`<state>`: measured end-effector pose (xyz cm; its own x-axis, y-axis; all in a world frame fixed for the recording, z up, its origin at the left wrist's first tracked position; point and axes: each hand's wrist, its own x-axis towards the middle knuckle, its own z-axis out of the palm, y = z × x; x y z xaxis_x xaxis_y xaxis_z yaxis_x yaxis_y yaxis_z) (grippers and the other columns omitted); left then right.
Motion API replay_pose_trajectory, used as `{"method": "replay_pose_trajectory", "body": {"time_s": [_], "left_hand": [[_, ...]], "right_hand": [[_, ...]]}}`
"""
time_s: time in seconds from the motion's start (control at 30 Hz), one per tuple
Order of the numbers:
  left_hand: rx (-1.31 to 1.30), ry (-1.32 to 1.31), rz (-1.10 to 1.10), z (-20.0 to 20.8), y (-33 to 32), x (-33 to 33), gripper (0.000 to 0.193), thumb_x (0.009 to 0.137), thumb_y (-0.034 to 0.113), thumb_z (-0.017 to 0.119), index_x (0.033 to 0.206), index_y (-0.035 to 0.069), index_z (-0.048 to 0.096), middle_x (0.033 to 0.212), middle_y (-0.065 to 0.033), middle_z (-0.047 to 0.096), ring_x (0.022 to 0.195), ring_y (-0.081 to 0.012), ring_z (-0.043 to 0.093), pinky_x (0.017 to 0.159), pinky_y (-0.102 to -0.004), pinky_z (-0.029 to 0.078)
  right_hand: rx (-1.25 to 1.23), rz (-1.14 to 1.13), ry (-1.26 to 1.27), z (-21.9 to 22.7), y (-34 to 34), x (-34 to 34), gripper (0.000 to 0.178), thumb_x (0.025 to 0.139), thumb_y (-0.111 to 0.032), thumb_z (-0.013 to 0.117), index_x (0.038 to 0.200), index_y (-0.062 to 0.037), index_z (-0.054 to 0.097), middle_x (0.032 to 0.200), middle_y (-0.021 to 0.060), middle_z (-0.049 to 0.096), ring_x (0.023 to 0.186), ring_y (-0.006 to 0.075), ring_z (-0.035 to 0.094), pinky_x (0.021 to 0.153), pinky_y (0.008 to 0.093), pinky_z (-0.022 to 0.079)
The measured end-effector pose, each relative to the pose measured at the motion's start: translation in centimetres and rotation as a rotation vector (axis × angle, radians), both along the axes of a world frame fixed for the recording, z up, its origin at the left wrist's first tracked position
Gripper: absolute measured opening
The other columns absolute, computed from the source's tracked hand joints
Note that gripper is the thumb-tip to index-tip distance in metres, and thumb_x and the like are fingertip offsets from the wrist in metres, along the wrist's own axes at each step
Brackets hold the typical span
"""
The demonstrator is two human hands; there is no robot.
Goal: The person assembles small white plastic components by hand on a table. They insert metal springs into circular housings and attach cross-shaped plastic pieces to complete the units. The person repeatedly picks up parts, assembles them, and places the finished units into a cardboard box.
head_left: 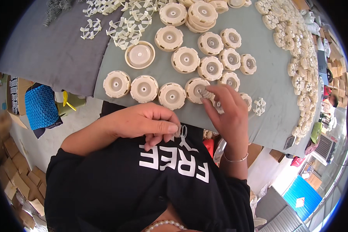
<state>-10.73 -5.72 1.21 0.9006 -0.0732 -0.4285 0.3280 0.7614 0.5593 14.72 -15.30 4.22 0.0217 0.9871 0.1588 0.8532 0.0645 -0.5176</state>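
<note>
My right hand (231,110) pinches a small metal coil spring (206,93) between thumb and fingers. The spring is at the right side of a round beige plastic housing (193,89); whether it touches the housing I cannot tell. Closer to my body, my left hand (149,123) is closed on thin wire coil springs (183,132), whose loops stick out past the thumb. Beside the first housing, other round housings (172,96) form a near row on the cloth. Behind my right fingers, more housings with clear centres (230,80) are partly covered.
White spoked plastic rings (129,27) lie piled at the far left, near tangled grey springs (58,11). A shallow beige dish (140,55) sits before them. Beige parts (297,77) crowd the right edge of the cloth-covered table (268,73). One spoked ring (260,106) lies right of my hand.
</note>
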Motion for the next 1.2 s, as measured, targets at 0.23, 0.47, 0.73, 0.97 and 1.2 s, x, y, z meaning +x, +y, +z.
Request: {"method": "replay_pose_trajectory", "body": {"time_s": [0.23,0.47,0.73,0.97,1.2], "left_hand": [[0.105,0.02,0.207,0.5,-0.2,-0.3,0.027,0.11,0.02,0.058,0.126,-0.002,0.062,0.092,-0.0072,0.067,0.065,-0.0077,0.062,0.054,-0.025,0.056],[0.457,0.158,0.413,2.1,1.8,-1.0,0.027,0.11,0.022,0.058,0.124,0.001,0.067,0.084,0.0007,0.063,0.047,-0.0026,0.046,0.045,-0.0191,0.037],[0.462,-0.013,0.606,2.0,2.8,-2.5,0.041,0.107,0.015,0.049,0.145,0.0,0.056,0.123,-0.0079,0.063,0.105,-0.014,0.063,0.088,-0.0295,0.055],[1.164,-0.115,0.647,1.1,-0.5,0.0,0.052,0.091,-0.008,0.073,0.141,0.005,0.064,0.128,-0.0103,0.062,0.109,-0.0185,0.067,0.092,-0.0319,0.059],[1.326,-0.211,0.666,1.2,0.3,-0.1,0.043,0.083,0.002,0.086,0.125,0.006,0.076,0.107,-0.0082,0.067,0.095,-0.016,0.069,0.074,-0.028,0.06]], "right_hand": [[0.021,0.098,0.274,0.9,0.4,-0.7,0.038,0.078,-0.005,0.087,0.114,-0.0051,0.074,0.107,0.0101,0.07,0.094,0.0279,0.069,0.077,0.0373,0.057],[-0.008,0.058,0.464,0.1,-0.1,-3.2,0.038,0.076,-0.005,0.089,0.111,-0.0056,0.075,0.107,0.0084,0.071,0.094,0.0249,0.07,0.078,0.0367,0.057],[0.047,0.134,0.121,-0.5,1.9,-4.4,0.038,0.077,-0.009,0.087,0.113,-0.0077,0.074,0.105,0.0077,0.068,0.094,0.0271,0.067,0.082,0.039,0.053],[-0.168,-0.038,1.23,-0.7,1.0,-5.5,0.039,0.095,-0.001,0.077,0.132,0.0048,0.065,0.117,0.0113,0.073,0.1,0.015,0.072,0.088,0.0289,0.059],[-0.189,0.066,1.492,-1.7,0.6,-4.6,0.034,0.094,0.004,0.077,0.125,0.007,0.066,0.117,0.0122,0.072,0.103,0.015,0.071,0.088,0.0292,0.059]]}}
